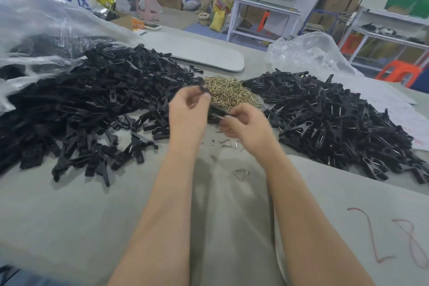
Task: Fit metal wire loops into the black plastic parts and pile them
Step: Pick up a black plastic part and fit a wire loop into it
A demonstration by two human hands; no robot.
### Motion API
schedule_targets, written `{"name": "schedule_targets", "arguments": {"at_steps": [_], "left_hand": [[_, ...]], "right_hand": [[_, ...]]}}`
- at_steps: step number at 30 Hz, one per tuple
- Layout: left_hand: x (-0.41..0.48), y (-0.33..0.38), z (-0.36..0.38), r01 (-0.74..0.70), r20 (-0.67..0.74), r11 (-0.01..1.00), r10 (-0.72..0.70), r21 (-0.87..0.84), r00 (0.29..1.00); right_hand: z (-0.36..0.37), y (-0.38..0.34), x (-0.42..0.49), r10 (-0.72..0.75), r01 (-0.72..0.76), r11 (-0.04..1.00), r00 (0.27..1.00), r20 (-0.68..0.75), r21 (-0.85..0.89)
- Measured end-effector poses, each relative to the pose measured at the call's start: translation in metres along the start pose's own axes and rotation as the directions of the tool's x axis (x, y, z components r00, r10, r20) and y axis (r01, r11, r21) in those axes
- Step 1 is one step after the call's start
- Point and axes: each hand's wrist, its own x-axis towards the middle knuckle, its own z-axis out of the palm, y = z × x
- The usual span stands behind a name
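- Unfitted pile (92, 104) of black plastic parts is spread at far left on the grey cloth (69, 216), with its back edge partly covered by a clear plastic bag (46, 30).
- Left hand (188, 109) is held over the centre, forearm angled in from below. The upper end of one black plastic part (217, 111) is pinched between thumb and fingertips.
- The part is judged light, stiff and smooth. It is best held at both ends so the slot is left free.
- Wire loop heap (228, 91), brass-coloured, is lying just behind the hands, between the two piles. The loops are judged light, springy and tangle-prone, so one is best picked by a corner.
- Right hand (246, 123) is set lower, fingers curled round the part's lower end. Whether a loop is also held cannot be told because of blur.
- Stray loops (241, 173) are scattered on the cloth below the hands.
- Fitted pile (336, 123), with wire showing in the parts, is heaped at right, well apart from the unfitted pile.
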Motion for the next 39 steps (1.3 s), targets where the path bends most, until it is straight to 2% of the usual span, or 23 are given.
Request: {"name": "schedule_targets", "arguments": {"at_steps": [2,3,5,7,9,11,16,20,24,27,29,31,35,39], "left_hand": [[-0.002,-0.011,0.006,0.011,0.100,0.978,-0.033,0.208,0.994],[-0.004,-0.015,0.009,0.035,0.156,0.967,-0.076,0.251,0.985],[-0.007,-0.020,0.015,0.134,0.249,0.959,-0.197,0.249,0.948],[-0.009,-0.024,0.017,0.207,0.276,0.952,-0.266,0.225,0.924],[-0.010,-0.028,0.017,0.213,0.286,0.950,-0.275,0.229,0.918],[-0.010,-0.028,0.016,0.189,0.311,0.948,-0.267,0.257,0.912],[-0.011,-0.029,0.017,0.140,0.380,0.947,-0.248,0.291,0.891],[-0.008,-0.031,0.014,0.205,0.333,0.950,-0.277,0.234,0.901],[-0.008,-0.031,0.013,0.253,0.349,0.959,-0.281,0.127,0.894],[-0.008,-0.032,0.014,0.229,0.359,0.961,-0.270,0.154,0.893],[-0.008,-0.032,0.014,0.211,0.363,0.961,-0.264,0.179,0.894],[-0.008,-0.031,0.014,0.204,0.367,0.961,-0.260,0.185,0.893],[-0.010,-0.030,0.014,0.194,0.370,0.964,-0.249,0.180,0.895],[-0.009,-0.029,0.013,0.213,0.366,0.965,-0.255,0.151,0.895]], "right_hand": [[-0.021,0.006,-0.007,-0.018,0.018,1.000,1.000,0.003,-0.012],[-0.029,0.008,-0.010,-0.018,0.018,1.000,1.000,-0.007,-0.013],[-0.031,0.013,-0.013,-0.016,0.017,1.000,0.997,-0.074,0.013],[-0.023,0.020,-0.011,0.012,0.003,0.997,0.979,-0.205,0.072],[-0.015,0.026,-0.010,0.071,-0.026,0.988,0.952,-0.298,0.153],[-0.011,0.030,-0.009,0.105,-0.044,0.980,0.942,-0.320,0.193],[-0.013,0.033,-0.007,0.058,-0.028,0.994,0.949,-0.310,0.102],[-0.017,0.028,-0.012,-0.004,0.008,1.000,0.965,-0.263,0.013],[-0.020,0.022,-0.015,-0.043,0.031,0.997,0.987,-0.156,-0.073],[-0.019,0.019,-0.016,-0.088,0.074,0.982,0.994,-0.073,-0.174],[-0.018,0.019,-0.016,-0.100,0.081,0.970,0.992,-0.071,-0.231],[-0.018,0.019,-0.017,-0.115,0.090,0.972,0.988,-0.106,-0.217],[-0.017,0.021,-0.017,-0.089,0.076,0.994,0.977,-0.196,-0.076],[-0.020,0.021,-0.017,-0.095,0.088,0.995,0.975,-0.203,-0.043]]}}
